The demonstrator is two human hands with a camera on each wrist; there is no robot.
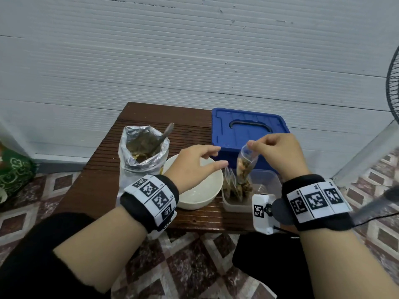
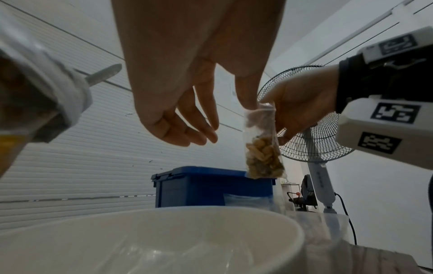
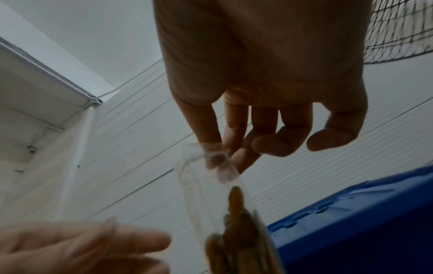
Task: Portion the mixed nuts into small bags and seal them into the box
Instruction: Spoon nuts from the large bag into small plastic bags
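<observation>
Right hand (image 1: 278, 154) pinches the top edge of a small clear bag (image 1: 245, 164) part-filled with nuts, hanging at frame centre above the clear tub (image 1: 267, 180) of filled bags. Left hand (image 1: 194, 162), fingers relaxed and spread, holds nothing, over the white bowl (image 1: 207, 190). Blue box (image 1: 248, 128) sits behind, lid on.

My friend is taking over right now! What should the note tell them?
Right hand: pinches the top of a small bag of nuts, hanging above the clear tub.
Left hand: open, holds nothing, over the white bowl.
Done: other filled bags stand in the tub.
Left: set this bag down; the foil nut bag with spoon still has nuts; the blue box is lidded.
</observation>
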